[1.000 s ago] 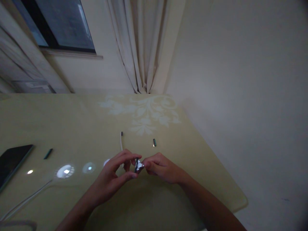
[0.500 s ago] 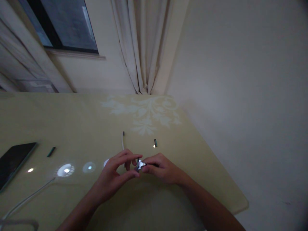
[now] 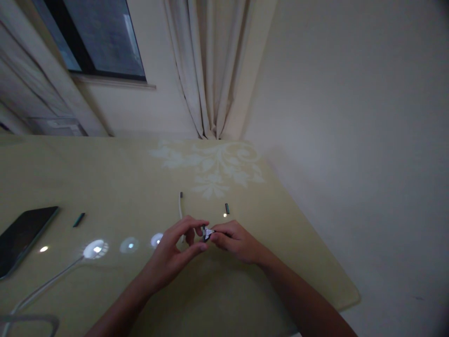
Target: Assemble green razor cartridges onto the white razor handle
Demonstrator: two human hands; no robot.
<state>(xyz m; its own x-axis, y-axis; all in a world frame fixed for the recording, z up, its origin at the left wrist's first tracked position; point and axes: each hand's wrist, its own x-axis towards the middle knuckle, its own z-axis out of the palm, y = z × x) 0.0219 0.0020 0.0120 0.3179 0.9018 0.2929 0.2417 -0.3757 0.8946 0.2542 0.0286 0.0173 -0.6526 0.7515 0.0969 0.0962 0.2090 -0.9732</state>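
Head view shows the left hand [image 3: 166,256] pinching a razor [image 3: 209,232] across its wide end while the right hand [image 3: 237,241] clamps its narrow end, seemingly to brace it both ways, above the table [image 3: 305,262], inward of its right edge.

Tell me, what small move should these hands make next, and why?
Perhaps a gentle wiggle of the dark head to feel whether it sits firm: the left hand pinches it at both ends, while the right hand grips the razor-like tool from the other side.
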